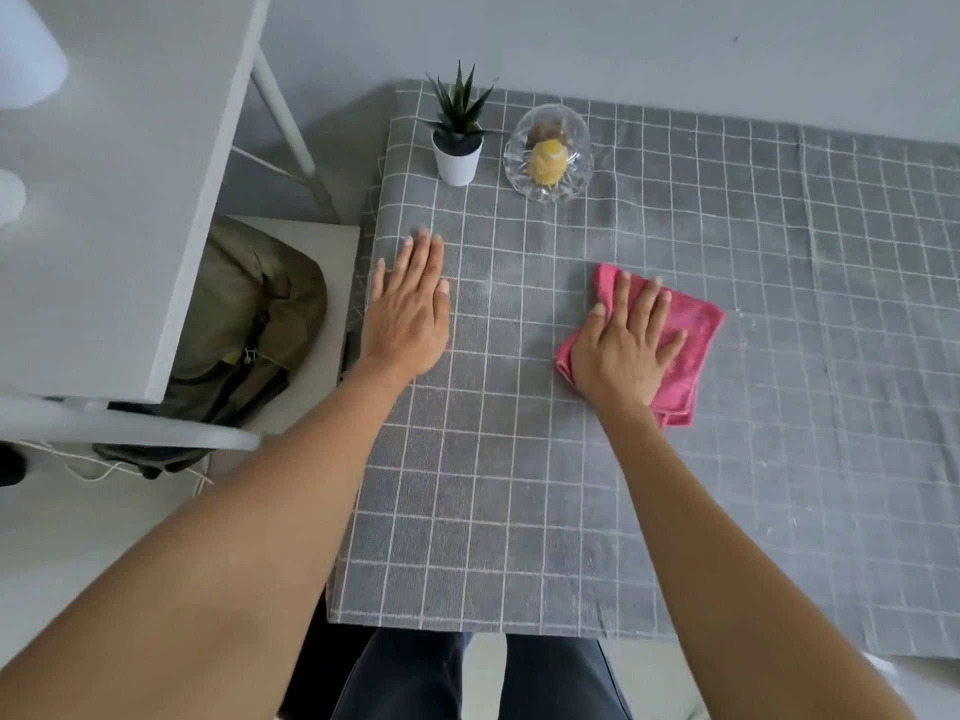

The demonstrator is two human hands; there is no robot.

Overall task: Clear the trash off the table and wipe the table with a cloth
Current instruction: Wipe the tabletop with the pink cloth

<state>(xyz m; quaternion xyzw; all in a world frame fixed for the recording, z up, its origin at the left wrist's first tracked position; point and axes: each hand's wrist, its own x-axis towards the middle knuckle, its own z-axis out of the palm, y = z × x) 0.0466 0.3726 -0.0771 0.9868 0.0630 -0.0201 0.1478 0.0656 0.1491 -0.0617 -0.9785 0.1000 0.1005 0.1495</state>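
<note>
Right hand [626,350] presses flat, fingers spread, on folded pink cloth [691,345] mid-surface [493,511]; left hand [408,309] lies flat, fingers together, at cloth's 9 o'clock near the surface edge, holding nothing. No trash visible. Risk: a wipe toward 11–12 o'clock could knock the glass bowl [549,153] or potted succulent [457,142]; the checked tablecloth may bunch under pressure.

No legible text — none anywhere

A plain pale grey wall [675,39] runs behind, a white shelf unit [130,174] stands at the left over a white stool [332,252] bearing an olive bag [249,324], above light flooring [78,537].
</note>
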